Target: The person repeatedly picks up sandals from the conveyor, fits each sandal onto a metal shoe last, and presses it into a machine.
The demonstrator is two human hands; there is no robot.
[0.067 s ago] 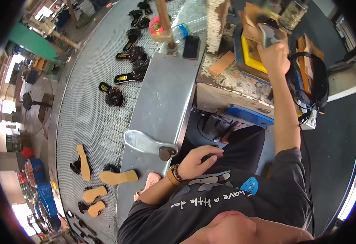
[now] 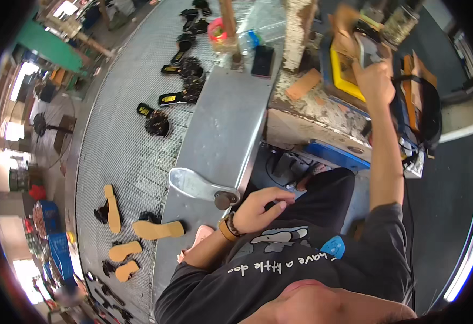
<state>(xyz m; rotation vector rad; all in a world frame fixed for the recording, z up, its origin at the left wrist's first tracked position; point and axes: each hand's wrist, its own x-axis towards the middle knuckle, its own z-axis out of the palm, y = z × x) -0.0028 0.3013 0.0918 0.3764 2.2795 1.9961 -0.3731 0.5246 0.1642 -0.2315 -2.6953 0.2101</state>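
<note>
A metal bench (image 2: 220, 124) is seen just left of the left hand (image 2: 260, 208), which is loosely curled and grasps nothing. A clear shoe sole (image 2: 193, 183) lies on the bench, just beside that hand. The right hand (image 2: 374, 81) is raised far forward, clenched around a small grey object (image 2: 370, 54); a yellow tray (image 2: 340, 73) sits just left of it.
</note>
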